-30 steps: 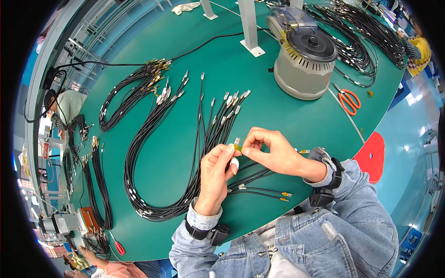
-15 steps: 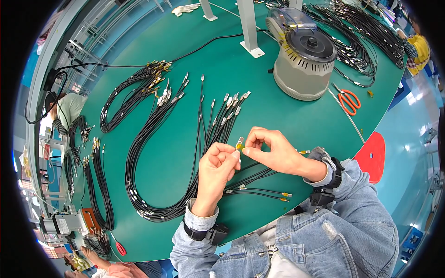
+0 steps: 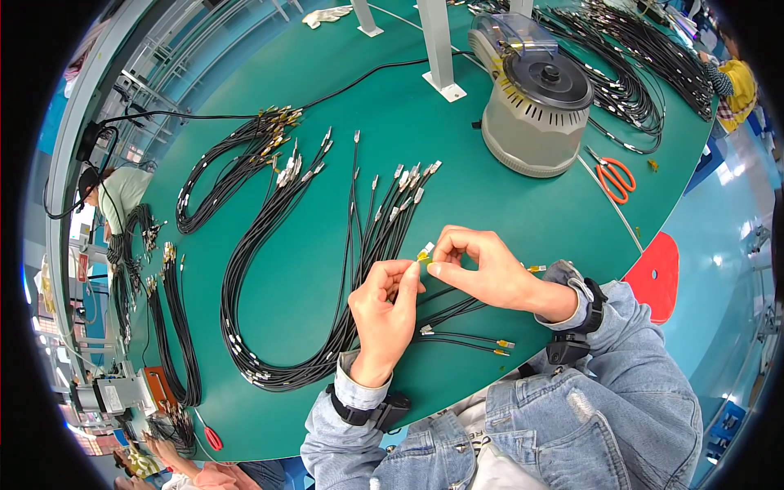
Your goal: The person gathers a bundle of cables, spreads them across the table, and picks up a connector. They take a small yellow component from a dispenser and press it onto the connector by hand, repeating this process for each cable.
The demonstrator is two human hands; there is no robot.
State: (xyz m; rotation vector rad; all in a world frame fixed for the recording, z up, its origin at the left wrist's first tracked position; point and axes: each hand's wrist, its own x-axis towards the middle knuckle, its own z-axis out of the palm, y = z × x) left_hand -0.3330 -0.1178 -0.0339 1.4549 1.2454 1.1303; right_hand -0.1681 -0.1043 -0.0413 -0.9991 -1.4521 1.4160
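Head view, watched from my distant seat: the left hand is closed in a thumb-and-forefinger pinch at the foot of a small connector, which tilts up and to the right between the two hands, above the table. A yellow wrap shows at its base. The right hand brings thumb and forefinger close together just beside it; I cannot tell whether they grip anything.

To do this well, I judge the left pinch should be the steady clamp and the right fingertips the fine tool, pressing the wrap flat all round without wrinkles and leaving the pale end bare. Too hard a squeeze could skew it, I suspect.

As for pose, the left forearm rises from the lower edge, thumb upright, the other fingers folded toward the palm. The right forearm comes in from the right, its thumb and forefinger arched into a ring. Both cuffs of the denim sleeves sit clear of the fingertips.

Below the right hand I see loose cable ends, some yellow-banded. Past the left hand a black bundle bends in a U. Farther off lie orange scissors, then a round grey machine, and a pale glove near the top.
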